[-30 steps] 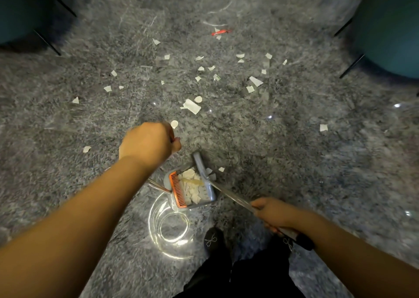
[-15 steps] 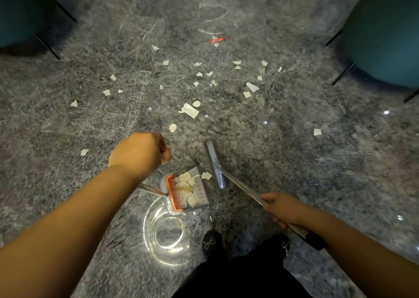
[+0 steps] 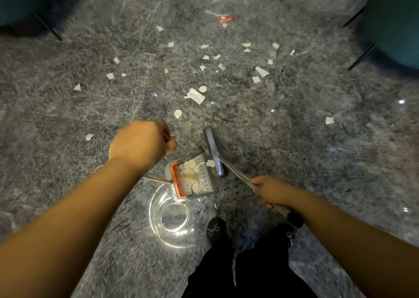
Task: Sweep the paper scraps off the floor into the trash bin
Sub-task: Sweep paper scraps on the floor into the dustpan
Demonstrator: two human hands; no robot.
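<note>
A grey dustpan (image 3: pixel 205 179) with an orange comb edge lies on the grey speckled floor, holding several white paper scraps. My left hand (image 3: pixel 141 143) is closed around the top of the dustpan's metal handle (image 3: pixel 156 178). My right hand (image 3: pixel 271 191) grips the metal pole of the broom, whose grey head (image 3: pixel 213 150) rests just right of the pan's mouth. One scrap (image 3: pixel 210 163) lies between pan and broom head. Many scraps, such as a large one (image 3: pixel 195 96), lie scattered farther out. No trash bin can be made out.
Two teal seats on thin black legs stand at the far left (image 3: pixel 20 4) and far right (image 3: pixel 394 20). A red strip (image 3: pixel 226 20) lies at the back. A bright ring of light reflection (image 3: pixel 170 218) shines on the floor near my black shoes (image 3: pixel 216 229).
The broom head has swung out of the dustpan to its right and slightly forward. The dustpan and my left hand have shifted slightly back towards me.
</note>
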